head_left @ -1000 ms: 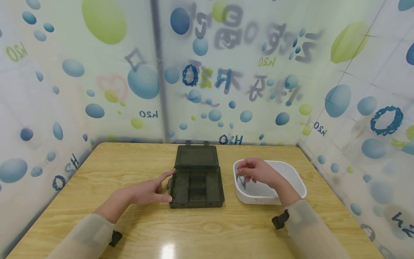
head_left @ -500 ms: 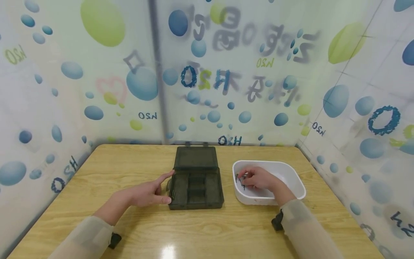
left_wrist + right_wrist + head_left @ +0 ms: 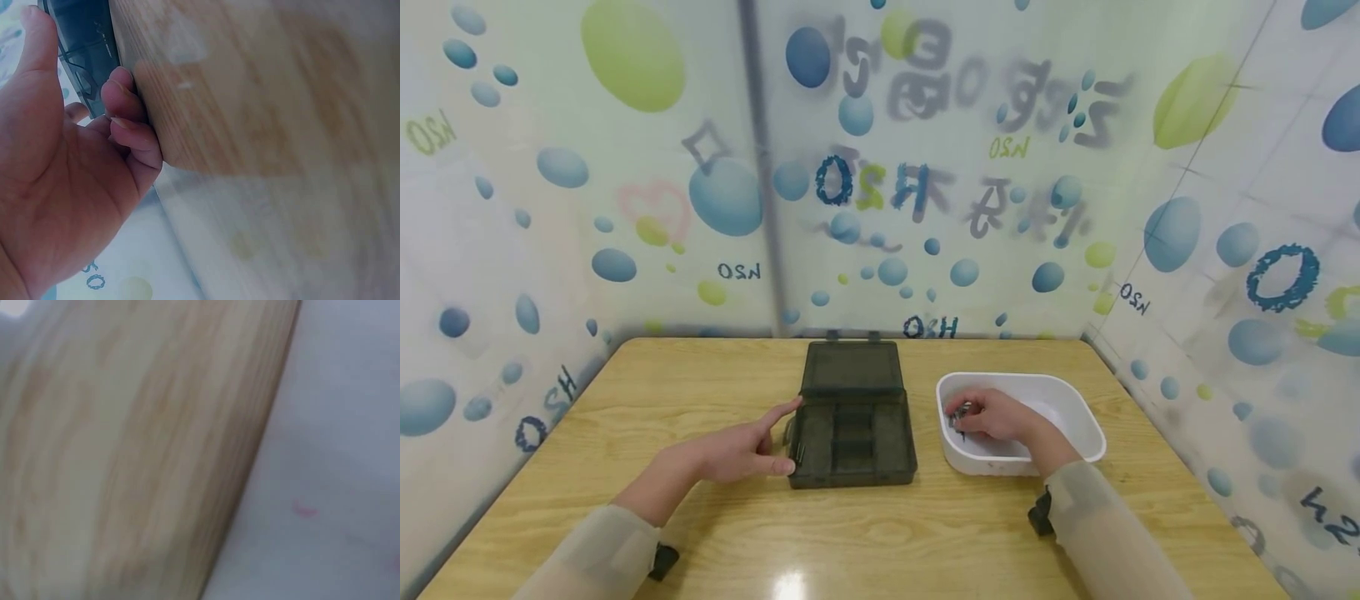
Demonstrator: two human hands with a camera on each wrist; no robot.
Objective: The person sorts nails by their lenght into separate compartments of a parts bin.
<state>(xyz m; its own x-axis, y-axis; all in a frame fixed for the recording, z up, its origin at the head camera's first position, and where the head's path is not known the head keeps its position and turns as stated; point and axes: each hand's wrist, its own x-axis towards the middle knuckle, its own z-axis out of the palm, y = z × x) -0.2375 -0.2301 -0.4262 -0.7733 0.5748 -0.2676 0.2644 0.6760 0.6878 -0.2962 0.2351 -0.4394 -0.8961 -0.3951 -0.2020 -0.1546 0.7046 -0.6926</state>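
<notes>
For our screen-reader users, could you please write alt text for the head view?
A person's right hand reaches into a white tub, fingers at some small, thin pieces, while the left hand touches an open dark case on a wooden table.

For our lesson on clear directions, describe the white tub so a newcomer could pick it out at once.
On the wooden table, find the open dark box near the middle. The tub stands to its right, with the right hand inside. Its white colour, rounded corners and lack of a lid set it apart from the dark, lidded box.
</notes>
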